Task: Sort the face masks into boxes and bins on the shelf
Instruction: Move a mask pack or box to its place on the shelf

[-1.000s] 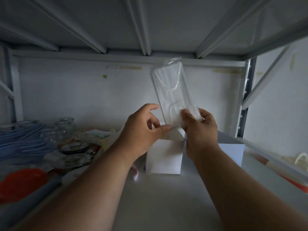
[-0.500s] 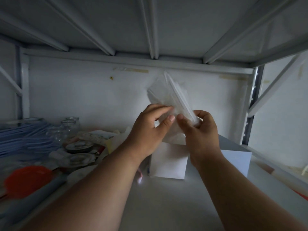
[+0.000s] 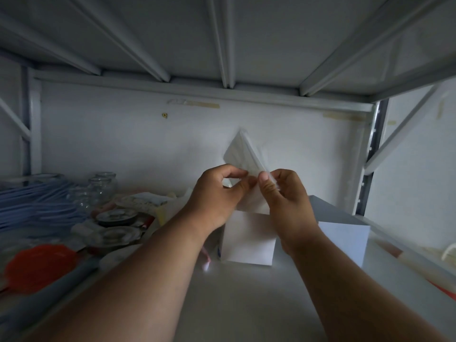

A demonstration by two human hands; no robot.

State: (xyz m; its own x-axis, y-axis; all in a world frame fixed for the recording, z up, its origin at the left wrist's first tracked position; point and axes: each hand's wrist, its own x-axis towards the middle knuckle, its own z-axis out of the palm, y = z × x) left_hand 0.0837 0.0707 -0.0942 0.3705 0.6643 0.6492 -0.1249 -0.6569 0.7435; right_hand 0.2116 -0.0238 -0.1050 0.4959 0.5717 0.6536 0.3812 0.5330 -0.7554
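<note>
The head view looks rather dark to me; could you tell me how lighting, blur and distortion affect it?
Head view: dim under the upper shelf, the back wall brightest; the wrapped face mask pinched by the left hand and right hand is pale and soft-edged; the blue masks at far left smear; wide-angle bending curves the shelf beams.

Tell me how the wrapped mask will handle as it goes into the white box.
The wrapped mask is probably light: the left hand and right hand hold it by fingertip pinches alone. It stands up above them, so it seems fairly stiff. Its clear wrapper may be slippery. The white box sits just below.
</note>
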